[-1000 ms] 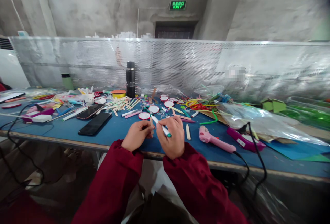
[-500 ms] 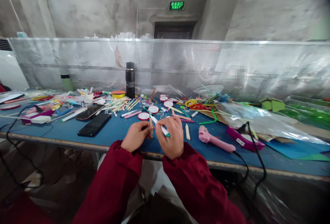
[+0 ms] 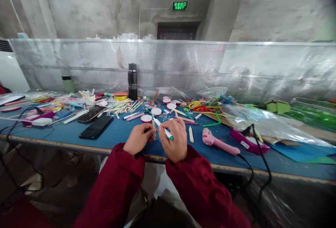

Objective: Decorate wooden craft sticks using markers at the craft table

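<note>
My left hand (image 3: 140, 137) is closed, pinching a small wooden craft stick (image 3: 153, 124) upright near the table's front edge. The upper end of the stick looks green. Between the thumb and fingers of my right hand (image 3: 173, 138) is a white marker (image 3: 165, 131) with a green end, its tip pointing at the stick's top. Just beyond my hands lie round white discs with red rims (image 3: 146, 118), along with pink and purple pens (image 3: 135, 116). A pale, pointed stick (image 3: 191, 134) rests to the right of my right hand.
A pink glue gun (image 3: 220, 143) with a black cord lies right, beside a purple device (image 3: 249, 142). Two phones (image 3: 96, 127) are on the left. A black flask (image 3: 132, 82) stands behind a pile of craft sticks (image 3: 123, 107). Clear plastic sheeting (image 3: 273, 124) covers the right side.
</note>
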A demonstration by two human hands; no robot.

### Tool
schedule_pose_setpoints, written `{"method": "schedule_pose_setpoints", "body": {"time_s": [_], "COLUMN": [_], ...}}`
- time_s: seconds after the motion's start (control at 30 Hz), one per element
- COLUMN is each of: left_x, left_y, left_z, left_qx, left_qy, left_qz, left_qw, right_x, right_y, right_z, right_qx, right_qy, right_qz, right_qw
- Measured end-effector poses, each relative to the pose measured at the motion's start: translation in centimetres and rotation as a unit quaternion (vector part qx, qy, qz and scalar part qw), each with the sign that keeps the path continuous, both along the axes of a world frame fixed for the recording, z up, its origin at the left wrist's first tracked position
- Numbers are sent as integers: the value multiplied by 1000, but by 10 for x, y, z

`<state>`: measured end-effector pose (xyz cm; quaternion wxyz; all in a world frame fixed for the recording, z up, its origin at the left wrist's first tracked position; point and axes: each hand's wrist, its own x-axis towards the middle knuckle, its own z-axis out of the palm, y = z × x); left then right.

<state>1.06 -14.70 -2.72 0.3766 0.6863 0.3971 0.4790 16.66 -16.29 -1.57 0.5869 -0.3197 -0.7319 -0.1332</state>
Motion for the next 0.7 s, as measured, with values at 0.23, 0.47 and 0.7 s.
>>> {"method": "schedule_pose_setpoints", "body": {"time_s": [0.23, 0.47, 0.7], "left_x": [0, 0, 0], "left_y": [0, 1, 1], "left_z": [0, -1, -2], "left_qx": [-1, 0, -2], "left_qy": [-7, -4, -4], "left_qz": [1, -1, 1], "left_qw": [1000, 1000, 1000], "right_x": [0, -1, 0], "right_y": [-1, -1, 0], "right_z": [1, 1, 1], "right_qx": [8, -2, -1], "right_qy": [12, 2, -2], "right_qz": [-12, -9, -7], "right_qw": [1000, 1000, 1000]}}
